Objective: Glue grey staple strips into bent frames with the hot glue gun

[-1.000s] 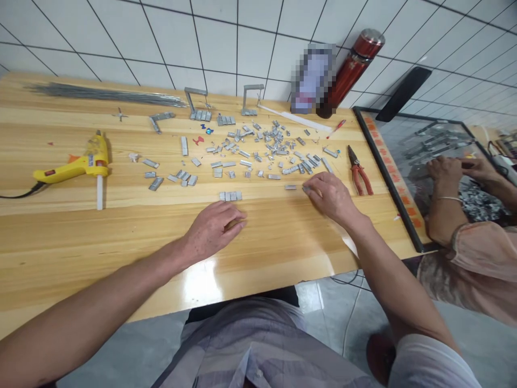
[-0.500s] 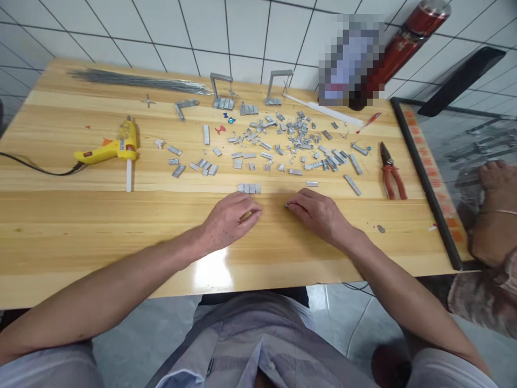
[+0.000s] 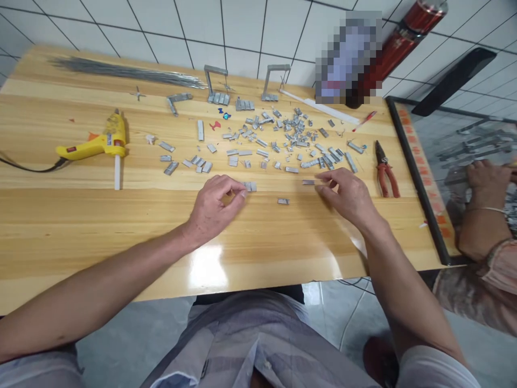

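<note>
My left hand (image 3: 218,207) has its thumb and forefinger pinched at the left end of a short row of joined grey pieces (image 3: 251,186), covering part of it. My right hand (image 3: 348,195) is spread, thumb and forefinger apart, just right of a small flat grey strip (image 3: 308,182); nothing is between the fingers. Between the hands and a little nearer lies a single small grey piece (image 3: 283,201). Beyond them many cut grey pieces (image 3: 297,129) are scattered over the wooden table (image 3: 121,231).
A yellow glue gun (image 3: 91,146) lies at left, with thin wires (image 3: 129,74) behind. Two bent grey stands (image 3: 218,86) are at the back. Pliers (image 3: 385,171) lie at right, beside a black-edged glass panel (image 3: 420,178). Another person's hand (image 3: 487,180) is over the panel.
The small piece from my right fingertips now lies on the table. My right hand has opened and moved right to the flat strip. My left hand has moved to the joined row.
</note>
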{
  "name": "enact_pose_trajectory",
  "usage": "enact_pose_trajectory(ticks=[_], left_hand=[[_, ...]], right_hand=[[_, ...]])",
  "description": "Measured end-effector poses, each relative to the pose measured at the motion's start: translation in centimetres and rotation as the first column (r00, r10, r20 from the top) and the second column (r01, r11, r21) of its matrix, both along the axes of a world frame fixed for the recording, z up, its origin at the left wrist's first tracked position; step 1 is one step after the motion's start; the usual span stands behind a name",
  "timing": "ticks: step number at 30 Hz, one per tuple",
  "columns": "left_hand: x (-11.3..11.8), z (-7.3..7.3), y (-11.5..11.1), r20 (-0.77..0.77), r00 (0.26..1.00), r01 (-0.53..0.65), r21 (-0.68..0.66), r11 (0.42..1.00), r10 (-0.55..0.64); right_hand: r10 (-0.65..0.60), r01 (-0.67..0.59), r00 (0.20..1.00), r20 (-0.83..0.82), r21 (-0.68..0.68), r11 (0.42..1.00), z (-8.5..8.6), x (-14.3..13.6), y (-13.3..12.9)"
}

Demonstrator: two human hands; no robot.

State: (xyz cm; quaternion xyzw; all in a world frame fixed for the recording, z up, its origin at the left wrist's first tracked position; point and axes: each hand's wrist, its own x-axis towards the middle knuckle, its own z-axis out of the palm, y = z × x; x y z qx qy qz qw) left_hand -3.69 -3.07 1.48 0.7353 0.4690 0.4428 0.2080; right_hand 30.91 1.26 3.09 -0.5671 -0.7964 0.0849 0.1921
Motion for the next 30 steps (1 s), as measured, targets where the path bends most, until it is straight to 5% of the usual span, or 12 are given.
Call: enact_pose_trajectory(ticks=[5,13,19,30], left_hand=[[0.0,-0.2,0.1,-0.071,0.997,0.040,0.002,0.999,-0.040],[1.1,-0.3,-0.9,-0.336,0.929,0.195,0.089,0.977,-0.155],[2.9,-0.2,-0.9,-0.534,0.828,0.198,-0.010,0.980,-0.173],[8.2,0.9,1.0,-0.659,0.710,0.191,-0.161,0.968,-0.250]], right_hand=[[0.009,-0.009,1.000,0.011,-0.020,1.000,-0.8,-1.1,0.4],[0.274,-0.277,0.961,-0.045,-0.209,0.938,1.8,-2.5,-1.8],[0.215,-0.229,0.973,-0.085,-0.239,0.944,0.8,-2.6,-2.1],[0.237,-0.257,0.962,-0.136,-0.159,0.953,-0.3,-3.5,-2.8]])
